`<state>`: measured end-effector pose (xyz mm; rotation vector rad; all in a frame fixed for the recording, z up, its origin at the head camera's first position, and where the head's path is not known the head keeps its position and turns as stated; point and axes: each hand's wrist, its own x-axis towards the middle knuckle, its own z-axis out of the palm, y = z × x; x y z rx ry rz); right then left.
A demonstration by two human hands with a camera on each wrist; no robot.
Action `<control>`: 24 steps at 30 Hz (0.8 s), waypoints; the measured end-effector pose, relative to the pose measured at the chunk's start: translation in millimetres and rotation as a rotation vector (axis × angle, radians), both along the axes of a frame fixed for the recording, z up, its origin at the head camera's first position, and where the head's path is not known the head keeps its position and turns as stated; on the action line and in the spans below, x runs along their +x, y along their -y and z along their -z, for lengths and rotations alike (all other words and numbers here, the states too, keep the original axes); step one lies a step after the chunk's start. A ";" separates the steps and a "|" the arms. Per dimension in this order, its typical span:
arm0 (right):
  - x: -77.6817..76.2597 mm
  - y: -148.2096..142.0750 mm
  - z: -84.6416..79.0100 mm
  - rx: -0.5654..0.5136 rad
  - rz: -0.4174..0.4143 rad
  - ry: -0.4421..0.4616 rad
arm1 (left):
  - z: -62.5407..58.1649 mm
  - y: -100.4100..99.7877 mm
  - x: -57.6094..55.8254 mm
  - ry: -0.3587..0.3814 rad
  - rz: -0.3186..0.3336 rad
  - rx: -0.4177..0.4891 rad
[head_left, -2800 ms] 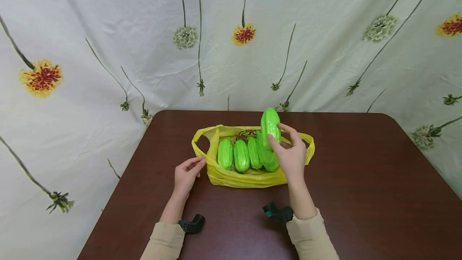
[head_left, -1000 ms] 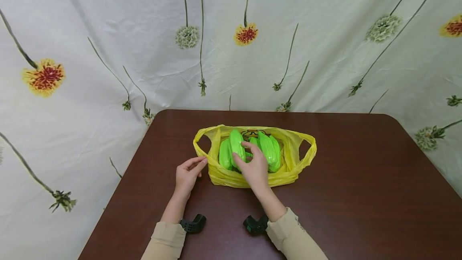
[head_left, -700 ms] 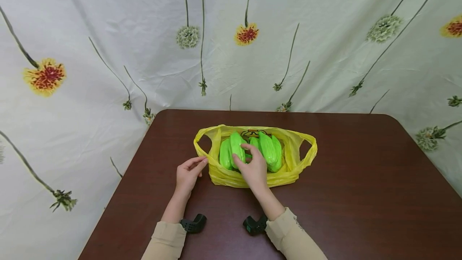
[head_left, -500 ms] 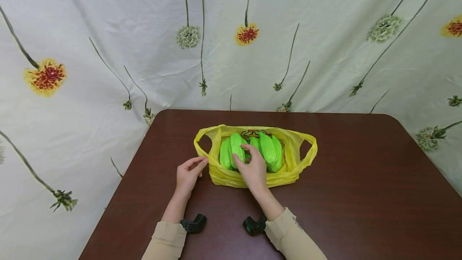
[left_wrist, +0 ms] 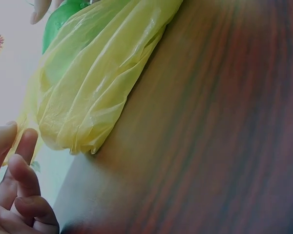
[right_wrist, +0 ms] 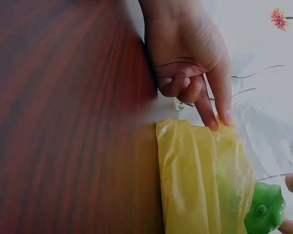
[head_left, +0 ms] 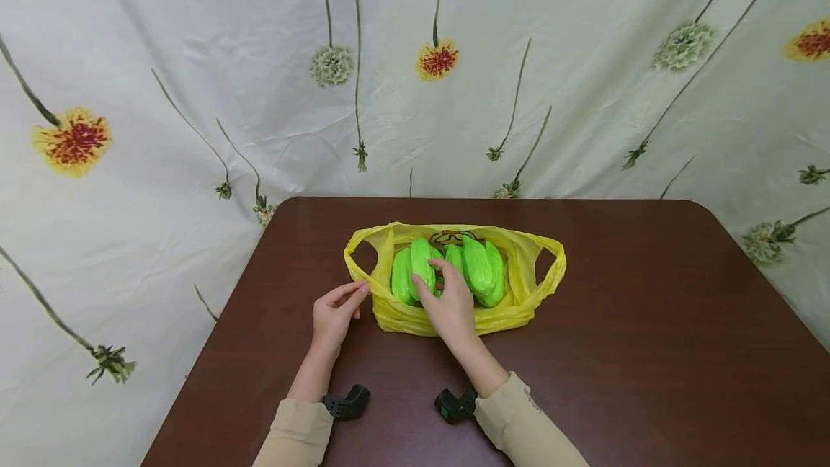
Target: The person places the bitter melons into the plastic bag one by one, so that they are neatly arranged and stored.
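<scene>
A yellow plastic bag lies open-mouthed on the table. Several bright green, ridged, elongated vegetables, glossy and apparently artificial, are inside it. My left hand pinches the bag's left edge between thumb and forefinger, by the handle loop; its other fingers curl loosely in the left wrist view. My right hand reaches over the front rim, thumb and fingers around one green vegetable at the bag's left side. In the right wrist view that vegetable's knobbed end shows between the fingertips. My right hand partly covers the vegetables behind it.
The dark reddish-brown table extends well beyond the bag on both sides. A white cloth printed with flowers hangs behind the table's far edge. Black wrist devices sit on both forearms.
My right hand, earlier raised over the bag's right side with a green vegetable, has moved left and down to the bag's left side. Since then it barely moves. My left hand stays put.
</scene>
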<state>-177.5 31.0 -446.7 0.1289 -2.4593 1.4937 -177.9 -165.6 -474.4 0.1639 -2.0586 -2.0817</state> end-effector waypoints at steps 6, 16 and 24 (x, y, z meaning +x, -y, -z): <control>4.8 -0.6 -1.4 0.024 -0.031 0.020 | 8.5 5.0 -2.5 -0.027 -0.034 0.031; 17.3 -12.6 -7.2 0.006 -0.063 0.062 | 4.3 12.1 0.7 -0.033 0.016 -0.052; 31.5 -35.0 -6.6 -0.019 -0.158 0.049 | -4.9 10.5 7.8 0.037 0.094 -0.170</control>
